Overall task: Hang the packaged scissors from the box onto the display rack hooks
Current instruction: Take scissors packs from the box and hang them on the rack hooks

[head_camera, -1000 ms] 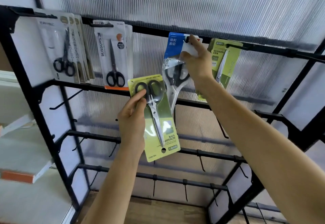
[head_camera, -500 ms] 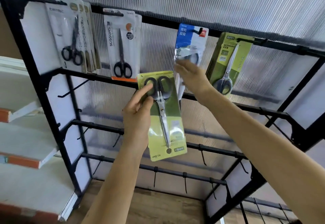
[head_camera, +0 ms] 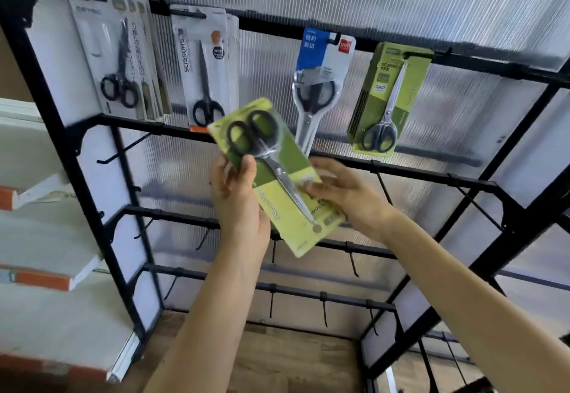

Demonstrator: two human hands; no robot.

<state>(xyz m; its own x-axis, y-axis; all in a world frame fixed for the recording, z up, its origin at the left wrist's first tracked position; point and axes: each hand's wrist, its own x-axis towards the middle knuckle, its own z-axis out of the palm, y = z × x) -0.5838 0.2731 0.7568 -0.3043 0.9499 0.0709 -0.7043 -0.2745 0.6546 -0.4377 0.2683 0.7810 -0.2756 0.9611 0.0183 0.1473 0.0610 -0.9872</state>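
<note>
Our left hand (head_camera: 237,195) grips the handle end of a green card pack of black-handled scissors (head_camera: 287,161), thumb across its front. Our right hand (head_camera: 348,195) pinches the pack's opposite edge. The pack is tilted, handles up-left and hang hole at the low end, on no hook, in front of the black metal display rack (head_camera: 401,173).

Just above it a blue-and-white scissors pack (head_camera: 320,77) hangs from the top rail, with a stack of matching green packs (head_camera: 391,99) to its right and white-carded scissors packs (head_camera: 203,68) to its left. Bare black hooks (head_camera: 123,152) jut from the lower rails. White shelves with orange edges (head_camera: 40,281) stand at far left.
</note>
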